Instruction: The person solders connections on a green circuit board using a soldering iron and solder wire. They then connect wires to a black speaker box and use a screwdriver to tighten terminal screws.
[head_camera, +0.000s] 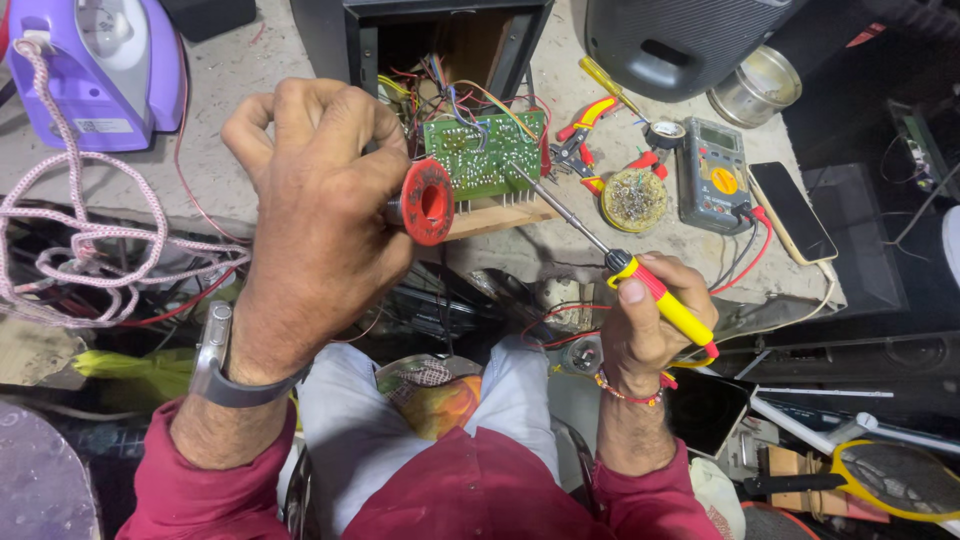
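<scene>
Crowding the bench edge, the open speaker box (440, 40) spills loose wires that a hot tip could scorch if it drifts upward. Its green circuit board (487, 152) leans unsecured on a wooden strip and may shift under pressure. My left hand (320, 215) is clenched around a red solder spool (428, 202); my right hand (650, 325) grips the yellow soldering iron (610, 262), tip at the board's edge, where a slip might bridge joints
</scene>
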